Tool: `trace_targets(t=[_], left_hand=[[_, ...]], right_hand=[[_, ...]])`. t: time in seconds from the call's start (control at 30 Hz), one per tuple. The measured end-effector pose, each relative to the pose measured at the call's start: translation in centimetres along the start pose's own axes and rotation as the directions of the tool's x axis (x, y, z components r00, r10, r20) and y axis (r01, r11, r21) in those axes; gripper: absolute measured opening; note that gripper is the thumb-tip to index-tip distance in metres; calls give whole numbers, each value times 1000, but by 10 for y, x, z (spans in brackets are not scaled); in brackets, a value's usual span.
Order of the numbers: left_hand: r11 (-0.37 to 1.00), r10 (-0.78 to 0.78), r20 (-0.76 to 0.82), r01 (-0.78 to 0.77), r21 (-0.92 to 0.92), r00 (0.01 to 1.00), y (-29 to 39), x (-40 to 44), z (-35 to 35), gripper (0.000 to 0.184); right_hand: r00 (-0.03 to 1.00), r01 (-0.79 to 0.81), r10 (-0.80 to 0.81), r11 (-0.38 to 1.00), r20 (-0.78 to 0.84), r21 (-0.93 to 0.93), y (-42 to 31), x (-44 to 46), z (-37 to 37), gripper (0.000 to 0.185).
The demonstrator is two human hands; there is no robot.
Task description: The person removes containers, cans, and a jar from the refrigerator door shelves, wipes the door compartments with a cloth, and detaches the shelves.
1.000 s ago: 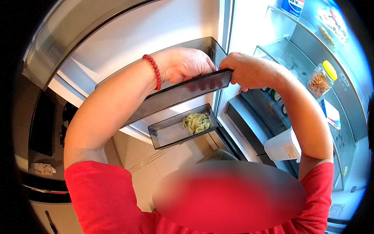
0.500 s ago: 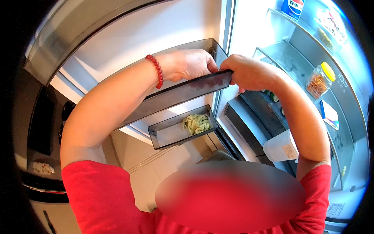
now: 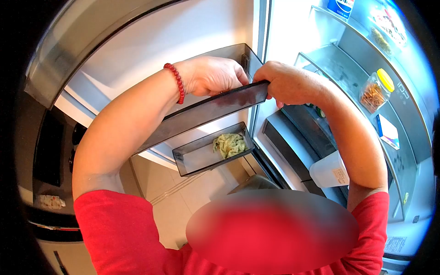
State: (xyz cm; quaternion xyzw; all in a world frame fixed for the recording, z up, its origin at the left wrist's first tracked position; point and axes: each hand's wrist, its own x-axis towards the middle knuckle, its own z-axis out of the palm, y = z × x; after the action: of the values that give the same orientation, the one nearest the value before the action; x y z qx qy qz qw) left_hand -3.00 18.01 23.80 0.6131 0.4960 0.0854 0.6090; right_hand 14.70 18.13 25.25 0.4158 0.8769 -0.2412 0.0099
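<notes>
A smoky grey refrigerator door bin (image 3: 201,112) is held up in front of the open door's white inner face. My right hand (image 3: 291,82) is closed over its right front corner, fingers bent down past the rim. Inside the bin, against the front wall, my left hand (image 3: 213,77) is curled, its leading fingers bent onto the rim. The front wall hides its other fingertips. A red bead bracelet (image 3: 177,82) circles my left wrist. On the door below, a crumpled pale green cloth (image 3: 229,145) lies in a smaller bin (image 3: 192,158).
To the right, shelves hold a yellow-lidded jar (image 3: 376,90), a white and blue box (image 3: 387,132) and a blue carton (image 3: 340,8). A white plastic container (image 3: 330,172) stands below my right forearm. A large upper door bin (image 3: 68,50) curves overhead at left.
My left hand has shifted slightly left along the bin's front rim, opening a little more gap from my right hand. My right hand keeps its hold, and the whole view has shifted slightly.
</notes>
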Motion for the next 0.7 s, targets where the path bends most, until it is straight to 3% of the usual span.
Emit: trace_targets(t=[0.27, 0.4, 0.47, 0.57, 0.7], left_hand=[[997, -2, 12, 3, -82, 1000, -4, 5, -6, 16], [994, -27, 0, 27, -109, 1000, -5, 4, -6, 15], [992, -29, 6, 30, -120, 1000, -5, 3, -7, 15], [989, -15, 39, 20, -147, 999, -6, 2, -11, 13], [996, -25, -102, 16, -88, 995, -3, -5, -13, 11]], right_hand=[[997, 68, -67, 997, -35, 42, 5, 3, 3, 26], [1000, 0, 0, 1000, 11, 16, 1, 0, 0, 23], [997, 74, -73, 997, -34, 32, 8, 4, 4, 26], [996, 63, -61, 997, -60, 33, 8, 4, 6, 27], [994, 95, -93, 995, -60, 32, 9, 3, 5, 28]])
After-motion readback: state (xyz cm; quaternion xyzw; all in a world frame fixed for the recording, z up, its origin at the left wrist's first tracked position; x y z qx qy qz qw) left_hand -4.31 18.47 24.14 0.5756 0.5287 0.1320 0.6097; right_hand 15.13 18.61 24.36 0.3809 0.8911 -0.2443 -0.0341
